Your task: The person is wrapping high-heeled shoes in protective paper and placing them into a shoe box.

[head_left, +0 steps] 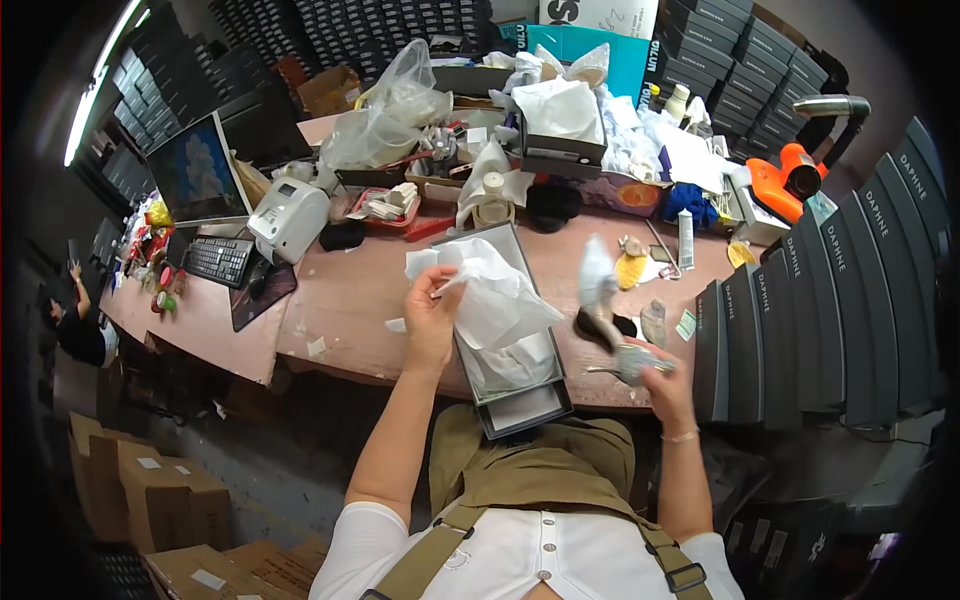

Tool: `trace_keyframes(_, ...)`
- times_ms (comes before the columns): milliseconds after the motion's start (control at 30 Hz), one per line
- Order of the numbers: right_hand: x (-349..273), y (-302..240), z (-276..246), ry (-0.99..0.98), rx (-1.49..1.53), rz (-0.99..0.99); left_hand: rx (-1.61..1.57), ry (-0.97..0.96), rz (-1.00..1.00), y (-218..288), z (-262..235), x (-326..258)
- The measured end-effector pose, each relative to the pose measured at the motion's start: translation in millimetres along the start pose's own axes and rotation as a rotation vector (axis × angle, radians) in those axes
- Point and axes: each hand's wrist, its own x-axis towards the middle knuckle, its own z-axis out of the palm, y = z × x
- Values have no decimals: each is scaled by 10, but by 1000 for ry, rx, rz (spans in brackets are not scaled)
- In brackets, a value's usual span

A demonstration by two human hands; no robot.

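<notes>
Packing step: left hand (432,318) grip pinches tissue paper (495,290) over open shoe box (520,405); right hand (662,375) grasps shoe (604,300). Next, likely: seat shoe inside.

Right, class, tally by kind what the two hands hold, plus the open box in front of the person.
Tissue: 1, in the left hand
Shoe: 1, blurred, in the right hand
Box: 1, open on the table
Total: 3
</notes>
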Motion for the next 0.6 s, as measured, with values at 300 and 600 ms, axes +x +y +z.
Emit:
trace_keyframes(300,-630,-854,543,-102,295,36,494,-147,302,552,604,-275)
trace_keyframes(600,-208,9,678,-11,1288,351,762,-227,202,791,371,-301)
